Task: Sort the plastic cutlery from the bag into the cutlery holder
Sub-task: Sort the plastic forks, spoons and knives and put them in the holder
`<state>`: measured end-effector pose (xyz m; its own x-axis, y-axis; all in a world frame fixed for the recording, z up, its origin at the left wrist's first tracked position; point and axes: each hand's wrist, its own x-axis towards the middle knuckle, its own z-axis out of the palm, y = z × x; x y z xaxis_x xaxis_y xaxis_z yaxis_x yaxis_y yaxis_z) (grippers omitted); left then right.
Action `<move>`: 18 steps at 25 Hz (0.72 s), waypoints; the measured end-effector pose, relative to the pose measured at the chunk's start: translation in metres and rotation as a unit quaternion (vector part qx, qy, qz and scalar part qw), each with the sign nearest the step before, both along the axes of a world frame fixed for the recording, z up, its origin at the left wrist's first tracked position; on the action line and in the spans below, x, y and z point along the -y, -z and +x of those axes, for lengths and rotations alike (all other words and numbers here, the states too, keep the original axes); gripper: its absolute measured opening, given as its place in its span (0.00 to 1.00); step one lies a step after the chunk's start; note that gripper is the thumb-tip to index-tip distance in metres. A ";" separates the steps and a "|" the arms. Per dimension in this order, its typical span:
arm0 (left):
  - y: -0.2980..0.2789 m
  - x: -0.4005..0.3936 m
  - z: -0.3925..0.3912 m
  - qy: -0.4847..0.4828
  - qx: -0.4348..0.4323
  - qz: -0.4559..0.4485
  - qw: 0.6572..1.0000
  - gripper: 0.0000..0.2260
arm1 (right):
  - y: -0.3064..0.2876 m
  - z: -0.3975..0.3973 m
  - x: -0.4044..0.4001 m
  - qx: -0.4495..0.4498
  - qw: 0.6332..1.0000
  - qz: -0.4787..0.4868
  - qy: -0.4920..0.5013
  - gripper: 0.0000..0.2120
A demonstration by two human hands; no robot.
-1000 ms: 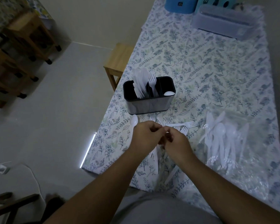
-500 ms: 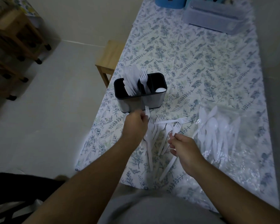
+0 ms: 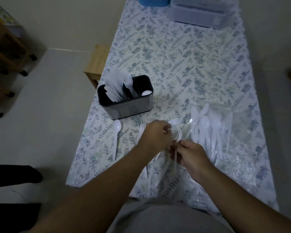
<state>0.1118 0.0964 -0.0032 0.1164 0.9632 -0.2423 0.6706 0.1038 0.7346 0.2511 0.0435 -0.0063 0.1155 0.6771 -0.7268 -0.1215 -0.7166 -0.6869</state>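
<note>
The person's left hand [image 3: 155, 137] and right hand [image 3: 190, 154] meet over a loose scatter of white plastic forks [image 3: 175, 121] near the front edge of the floral-patterned tablecloth [image 3: 183, 61]. The right hand is curled closed around the handle of 1 white plastic fork [image 3: 175, 158], pinched between thumb and fingers; the left hand is bent over the same cluster, its fingers folded, though whether it grips anything cannot be told. Behind the hands, to the left, stands the black-rimmed grey cutlery holder [image 3: 129, 106] with 3 compartments: white knives in the left, forks in the middle, 1 spoon bowl showing in the right. A single white plastic spoon [image 3: 117, 138] lies apart on the cloth left of the hands, close to the table's left edge. To the right, the clear plastic bag [image 3: 225, 132] lies flat with more white cutlery inside. The middle of the table is bare cloth; at the far end sit a translucent lidded box [image 3: 198, 15] and a blue container [image 3: 154, 1]. A small wooden stool [image 3: 97, 63] stands against the table's left side.
</note>
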 end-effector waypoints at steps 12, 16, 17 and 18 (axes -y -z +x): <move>0.023 -0.024 0.002 -0.001 -0.067 0.068 0.995 0.11 | 0.002 0.028 0.000 -0.032 0.999 0.015 0.026 0.08; 0.003 0.027 0.012 -0.064 0.114 -0.051 0.990 0.11 | 0.001 0.022 -0.004 -0.066 0.997 0.029 0.026 0.08; 0.001 0.038 0.014 -0.061 0.139 -0.057 0.987 0.11 | 0.001 0.020 -0.004 -0.072 0.997 0.032 0.019 0.09; -0.002 0.047 0.016 -0.052 0.147 -0.054 0.986 0.11 | 0.003 0.019 -0.004 -0.074 0.997 0.032 0.011 0.09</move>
